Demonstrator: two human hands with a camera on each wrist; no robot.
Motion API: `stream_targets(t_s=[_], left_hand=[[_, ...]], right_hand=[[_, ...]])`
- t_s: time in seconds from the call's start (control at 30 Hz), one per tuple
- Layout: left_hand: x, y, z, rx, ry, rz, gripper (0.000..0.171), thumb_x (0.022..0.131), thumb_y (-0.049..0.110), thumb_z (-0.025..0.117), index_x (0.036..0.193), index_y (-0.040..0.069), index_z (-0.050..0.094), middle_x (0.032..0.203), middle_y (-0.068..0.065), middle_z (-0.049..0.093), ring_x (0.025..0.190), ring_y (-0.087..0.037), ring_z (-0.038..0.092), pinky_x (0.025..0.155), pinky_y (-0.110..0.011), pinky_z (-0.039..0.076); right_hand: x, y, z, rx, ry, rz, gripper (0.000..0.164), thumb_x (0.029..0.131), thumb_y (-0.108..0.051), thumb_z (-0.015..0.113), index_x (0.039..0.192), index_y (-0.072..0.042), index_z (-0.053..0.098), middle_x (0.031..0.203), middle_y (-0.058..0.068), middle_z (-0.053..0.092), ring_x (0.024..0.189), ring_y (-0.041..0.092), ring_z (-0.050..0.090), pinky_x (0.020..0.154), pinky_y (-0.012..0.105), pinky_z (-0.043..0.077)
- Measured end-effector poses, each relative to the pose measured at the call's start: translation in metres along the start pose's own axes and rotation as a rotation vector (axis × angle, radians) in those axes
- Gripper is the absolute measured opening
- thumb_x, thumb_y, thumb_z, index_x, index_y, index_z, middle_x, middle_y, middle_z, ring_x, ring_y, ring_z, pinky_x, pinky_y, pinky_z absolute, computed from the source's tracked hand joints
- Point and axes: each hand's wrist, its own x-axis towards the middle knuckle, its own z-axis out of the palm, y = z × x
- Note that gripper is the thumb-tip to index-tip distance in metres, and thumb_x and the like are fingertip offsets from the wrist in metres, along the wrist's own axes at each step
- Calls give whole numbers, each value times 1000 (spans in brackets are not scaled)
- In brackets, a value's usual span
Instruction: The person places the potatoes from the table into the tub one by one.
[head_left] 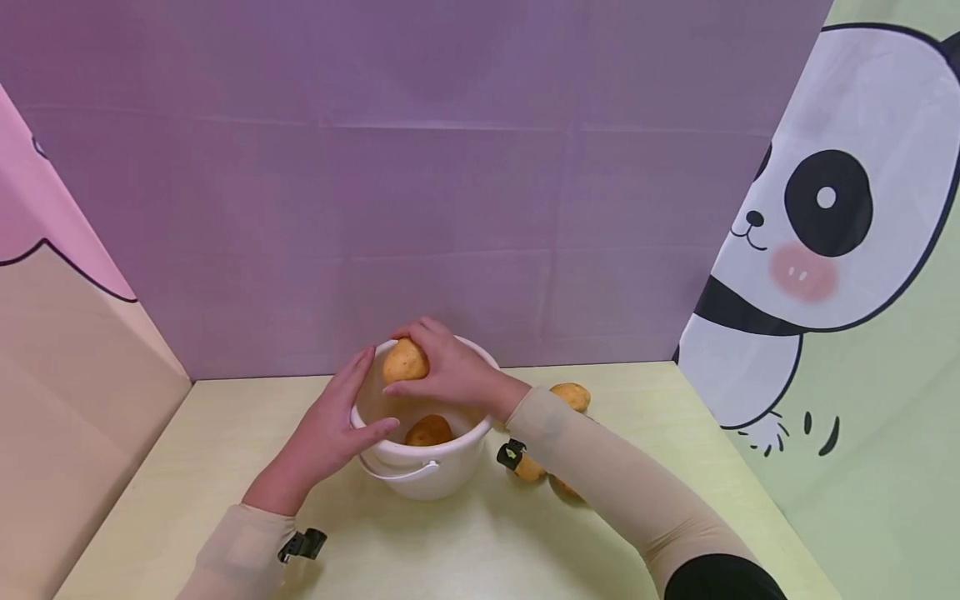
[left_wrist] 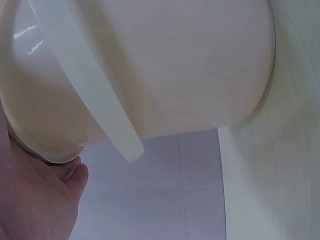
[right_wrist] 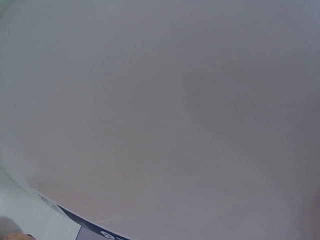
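Observation:
A white bucket stands on the table, its handle hanging down at the front. My left hand grips the left side of the rim, thumb toward the bucket's mouth; in the left wrist view that hand is at the rim, with the bucket wall filling much of the picture. Between thumb and fingers, my right hand holds a potato over the opening. Another potato lies inside the bucket. In the right wrist view, the pale bucket wall hides the hand.
Right of the bucket, potatoes lie on the table: one at the back, others partly hidden under my right forearm. A purple backdrop rises behind the table, with a panda-printed panel on the right.

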Motion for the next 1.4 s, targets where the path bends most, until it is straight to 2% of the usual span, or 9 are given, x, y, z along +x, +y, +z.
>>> stream_targets(t_s=[0.27, 0.67, 1.13, 1.27, 1.4], left_hand=[[3, -3, 1, 8, 10, 18, 110, 97, 48, 82, 179, 15, 16, 183, -16, 19, 162, -52, 29, 113, -76, 44], [3, -5, 2, -17, 10, 18, 112, 97, 56, 80, 179, 16, 15, 183, -15, 18, 161, -53, 30, 110, -76, 45], [4, -3, 1, -13, 7, 15, 112, 96, 56, 80, 179, 15, 16, 183, -16, 18, 162, -53, 29, 111, -76, 45], [4, -4, 1, -15, 5, 8, 113, 96, 57, 80, 179, 15, 16, 183, -17, 18, 161, -53, 29, 111, -76, 45], [4, -3, 0, -17, 3, 0, 113, 96, 58, 80, 179, 15, 16, 183, -17, 19, 161, -53, 30, 111, -75, 46]], right_hand=[[0, 1, -1, -14, -5, 5, 68, 94, -47, 89, 148, -14, 62, 143, 1, 57, 134, 19, 55, 114, 28, 49], [0, 2, -1, 1, -23, 17, 62, 98, -44, 85, 146, -11, 63, 143, 2, 56, 140, 28, 55, 117, 27, 48], [-1, -1, -3, 4, -20, 34, 60, 99, -44, 84, 145, -11, 63, 143, 2, 57, 138, 24, 56, 116, 28, 49], [-2, -1, -8, 49, 43, -16, 50, 102, -36, 82, 139, -7, 65, 138, 6, 60, 133, 25, 58, 116, 31, 48], [-6, 4, -17, 133, 177, -117, 32, 103, -17, 80, 127, 2, 69, 126, 14, 66, 121, 34, 61, 106, 45, 54]])
